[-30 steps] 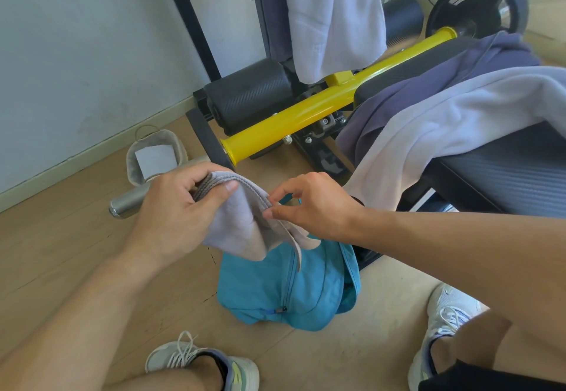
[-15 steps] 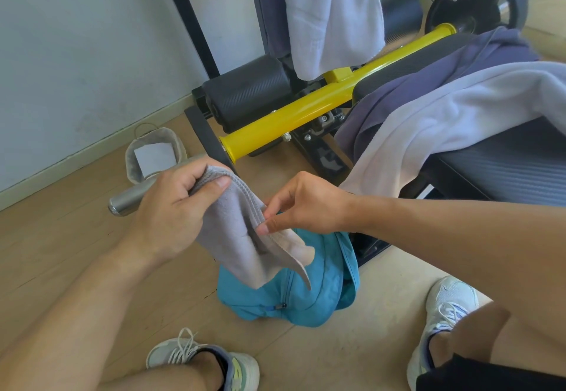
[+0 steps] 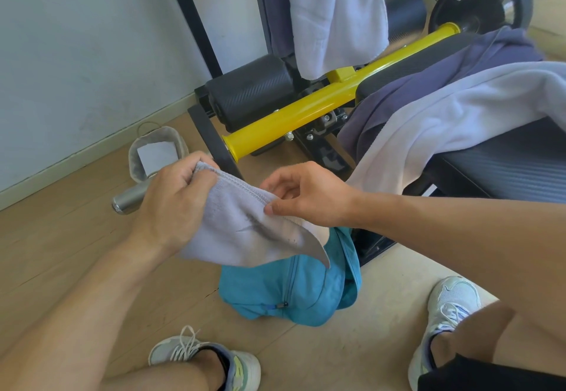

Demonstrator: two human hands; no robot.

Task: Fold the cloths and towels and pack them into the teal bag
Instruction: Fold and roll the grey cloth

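A small pale grey cloth point(image 3: 245, 231) hangs between my hands, above the teal bag point(image 3: 291, 292) that lies slumped on the wooden floor. My left hand point(image 3: 174, 203) grips the cloth's upper left corner. My right hand point(image 3: 306, 197) pinches its top edge between thumb and forefinger. A white towel point(image 3: 444, 124) and a dark blue cloth point(image 3: 428, 84) are draped over the black bench at right. Another white towel point(image 3: 337, 13) hangs from the rack behind, with a dark cloth point(image 3: 275, 7) beside it.
A yellow bar point(image 3: 321, 108) and black foam rollers point(image 3: 251, 90) of the weight bench stand behind the bag. A grey pouch point(image 3: 153, 154) and a silver bottle point(image 3: 128, 200) lie on the floor at left. My two shoes point(image 3: 199, 357) flank the bag.
The cloth has been spread wider between my hands. My right hand slid along the top edge to the right and the cloth now hangs lower over the bag.
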